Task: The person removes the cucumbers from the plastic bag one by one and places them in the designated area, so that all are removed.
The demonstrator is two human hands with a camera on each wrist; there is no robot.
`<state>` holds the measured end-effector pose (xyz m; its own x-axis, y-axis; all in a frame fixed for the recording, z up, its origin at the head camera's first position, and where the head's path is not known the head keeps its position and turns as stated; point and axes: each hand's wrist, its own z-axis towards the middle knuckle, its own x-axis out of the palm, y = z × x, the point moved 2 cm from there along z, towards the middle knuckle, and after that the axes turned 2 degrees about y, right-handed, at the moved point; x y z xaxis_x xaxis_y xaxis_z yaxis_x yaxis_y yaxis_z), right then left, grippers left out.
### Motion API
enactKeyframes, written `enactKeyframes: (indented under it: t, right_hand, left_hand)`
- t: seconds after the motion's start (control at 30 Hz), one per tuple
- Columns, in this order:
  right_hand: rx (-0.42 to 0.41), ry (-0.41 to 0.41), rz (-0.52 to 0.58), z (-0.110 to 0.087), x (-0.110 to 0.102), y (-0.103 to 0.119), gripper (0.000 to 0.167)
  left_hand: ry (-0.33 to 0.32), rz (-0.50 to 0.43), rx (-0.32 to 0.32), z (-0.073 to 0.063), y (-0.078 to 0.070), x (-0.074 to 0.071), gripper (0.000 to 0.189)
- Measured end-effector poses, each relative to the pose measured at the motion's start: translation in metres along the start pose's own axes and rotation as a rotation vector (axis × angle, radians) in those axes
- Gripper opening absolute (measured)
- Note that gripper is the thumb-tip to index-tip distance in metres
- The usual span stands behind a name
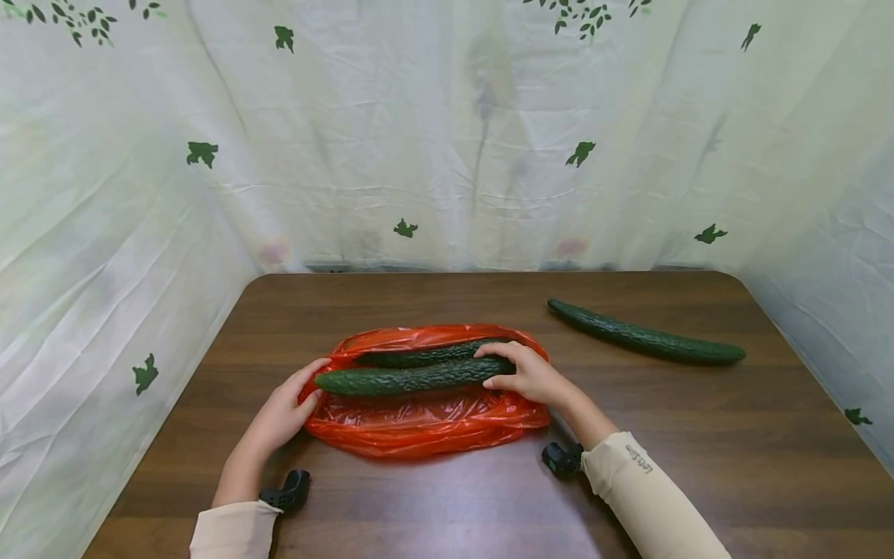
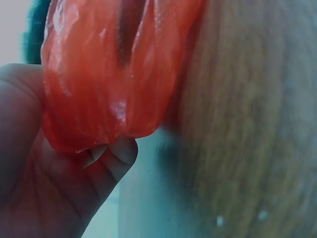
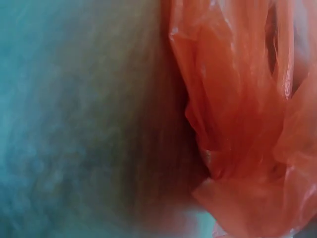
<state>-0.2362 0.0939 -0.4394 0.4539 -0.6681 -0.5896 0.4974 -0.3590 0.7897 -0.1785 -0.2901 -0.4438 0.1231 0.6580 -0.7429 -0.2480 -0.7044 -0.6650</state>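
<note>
A red plastic bag lies spread open on the table, with a dark green cucumber along its back side. In front of that one, a second cucumber lies over the bag's opening. My right hand holds this front cucumber by its right end, thumb on the near side and fingers over the far side. At the bag's left end, my left hand grips the plastic beside the cucumber's tip; the left wrist view shows thumb and fingers around the bag. Crumpled plastic fills much of the right wrist view, where my right hand is hidden.
A third cucumber lies on the wooden table at the back right, apart from the bag. Behind the table's far edge hangs a pale curtain with green leaf prints, and more curtain closes off both sides.
</note>
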Motion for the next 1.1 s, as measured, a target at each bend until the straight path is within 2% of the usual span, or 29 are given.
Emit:
enactKeyframes:
  t: [0.2, 0.43, 0.53, 0.67, 0.83, 1.1]
  right_hand:
    - [-0.026, -0.036, 0.019, -0.002, -0.004, 0.014, 0.041]
    - [-0.057, -0.08, 0.035, -0.011, -0.021, 0.068, 0.038]
    - [-0.064, -0.115, 0.039, -0.014, -0.024, 0.061, 0.04]
    - [-0.039, -0.154, 0.025, -0.021, -0.028, 0.048, 0.041]
    - [-0.031, -0.185, 0.015, -0.035, -0.041, 0.049, 0.041]
    - [-0.023, -0.248, -0.006, -0.06, -0.064, 0.048, 0.042]
  left_hand:
    - [-0.009, -0.015, 0.024, 0.0, 0.0, 0.0, 0.05]
    - [-0.033, 0.008, -0.022, -0.003, -0.003, -0.001, 0.042]
    - [-0.04, 0.018, -0.029, -0.003, -0.003, -0.001, 0.038]
    - [-0.027, 0.022, -0.027, -0.002, -0.003, -0.001, 0.042]
    - [-0.004, 0.019, -0.037, -0.001, -0.003, -0.001, 0.05]
    - [0.017, -0.006, -0.043, -0.001, -0.002, -0.001, 0.052]
